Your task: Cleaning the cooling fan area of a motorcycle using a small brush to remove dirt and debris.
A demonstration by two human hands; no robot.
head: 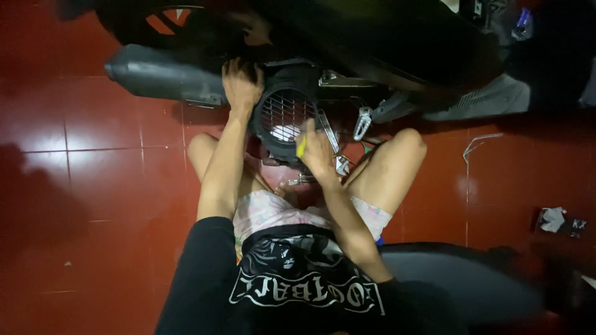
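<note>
I sit on a red tiled floor facing the underside of a black scooter [372, 37]. My left hand [241, 84] grips the upper left edge of the round black fan cover [282, 115], which has a wire grille in its middle. My right hand [316, 152] is closed on a yellow-handled tool [301, 146], its tip at the lower right of the cover. My bare knees frame the cover on both sides.
The grey exhaust muffler [161, 74] runs to the left of the cover. A silver footpeg [362, 123] and kickstand parts hang to the right. A black scooter seat [459, 279] lies at lower right, a small dark box with a rag [559, 222] beyond it.
</note>
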